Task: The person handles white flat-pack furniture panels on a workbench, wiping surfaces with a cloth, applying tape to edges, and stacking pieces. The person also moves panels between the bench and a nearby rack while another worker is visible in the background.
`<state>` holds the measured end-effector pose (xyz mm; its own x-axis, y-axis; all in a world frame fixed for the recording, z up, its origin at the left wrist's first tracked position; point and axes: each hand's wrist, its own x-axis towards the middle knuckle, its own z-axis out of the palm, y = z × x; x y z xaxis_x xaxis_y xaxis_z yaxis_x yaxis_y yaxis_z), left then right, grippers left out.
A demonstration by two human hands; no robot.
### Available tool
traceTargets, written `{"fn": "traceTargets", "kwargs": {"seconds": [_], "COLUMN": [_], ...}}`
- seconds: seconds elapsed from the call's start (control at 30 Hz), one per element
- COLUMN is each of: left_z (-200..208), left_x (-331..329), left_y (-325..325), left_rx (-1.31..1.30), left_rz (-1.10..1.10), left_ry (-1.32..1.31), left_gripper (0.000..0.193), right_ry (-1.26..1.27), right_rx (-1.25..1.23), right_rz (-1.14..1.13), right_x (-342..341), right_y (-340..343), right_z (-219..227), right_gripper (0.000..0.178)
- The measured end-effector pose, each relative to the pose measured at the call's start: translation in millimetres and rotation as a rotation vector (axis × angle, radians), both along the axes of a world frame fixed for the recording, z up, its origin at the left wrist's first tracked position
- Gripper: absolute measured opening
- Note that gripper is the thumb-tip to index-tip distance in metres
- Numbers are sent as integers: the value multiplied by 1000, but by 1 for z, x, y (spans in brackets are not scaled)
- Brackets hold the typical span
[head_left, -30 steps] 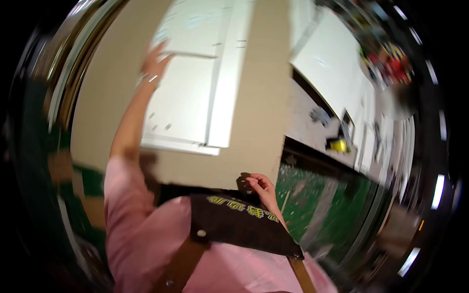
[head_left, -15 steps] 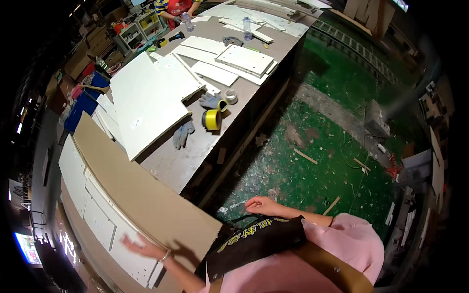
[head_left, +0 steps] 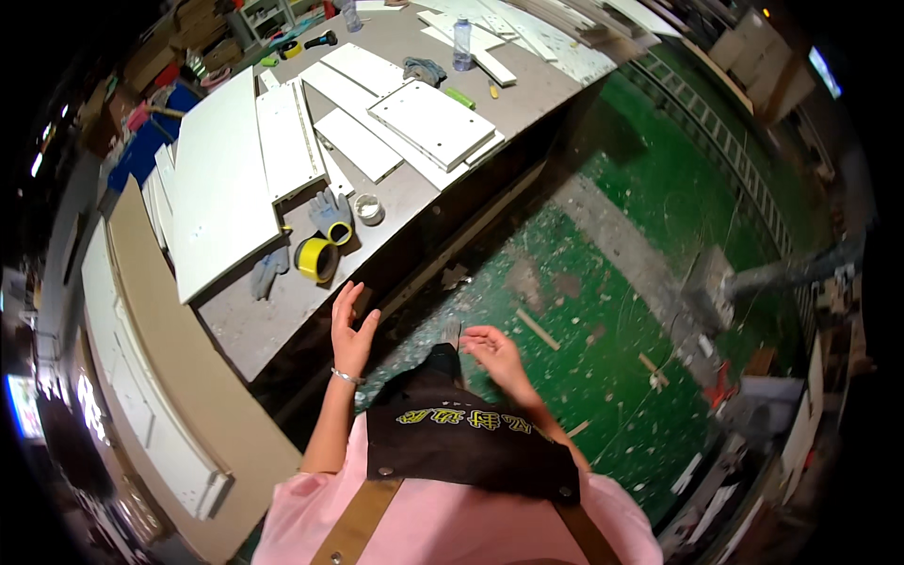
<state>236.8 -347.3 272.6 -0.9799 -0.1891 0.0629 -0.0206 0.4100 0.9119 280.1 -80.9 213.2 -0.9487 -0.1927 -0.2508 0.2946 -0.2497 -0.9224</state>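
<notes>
My left hand (head_left: 352,331) is raised at the near edge of the workbench (head_left: 247,325), fingers apart and nothing in it. A bracelet circles that wrist. Closest to it on the bench is a wide roll of yellow tape (head_left: 315,260), with a smaller yellow tape roll (head_left: 341,233) touching or close behind. Two grey work gloves lie there too, one glove (head_left: 269,273) left of the tape and another glove (head_left: 330,209) beyond it. My right hand (head_left: 494,356) hovers in front of my apron (head_left: 471,447), empty with its fingers loosely spread.
White panels (head_left: 221,188) and drilled boards (head_left: 433,121) cover much of the bench, beside a small tub (head_left: 369,209) and a clear bottle (head_left: 462,44). A brown sheet (head_left: 174,377) stands at left. Wood strips (head_left: 538,330) litter the green floor; a ladder (head_left: 725,141) lies beyond.
My view has turned to the right. My left hand has come away from the white panels at left and now lifts by the bench edge. My right hand stays empty.
</notes>
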Motion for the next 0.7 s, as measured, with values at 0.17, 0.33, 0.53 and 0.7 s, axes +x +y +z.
{"fn": "traceTargets", "kwargs": {"seconds": [0.17,0.33,0.53,0.7], "left_z": [-29,-92,-110,-150], "left_x": [-115,-238,-297,-341], "left_y": [47,105,144,156], "left_rx": [29,14,-48,66], "left_rz": [-12,68,81,150], "left_ry": [48,65,-220,-160], "left_gripper": [52,67,90,91], "right_ry": [-103,-198,-307,-55], "right_rx": [231,235,259,167], "right_rz": [49,50,146,427], "right_x": [-82,-174,-310,-394], "right_y": [34,105,156,164], "right_z": [16,-13,-17,-63], "right_gripper": [28,28,30,27]}}
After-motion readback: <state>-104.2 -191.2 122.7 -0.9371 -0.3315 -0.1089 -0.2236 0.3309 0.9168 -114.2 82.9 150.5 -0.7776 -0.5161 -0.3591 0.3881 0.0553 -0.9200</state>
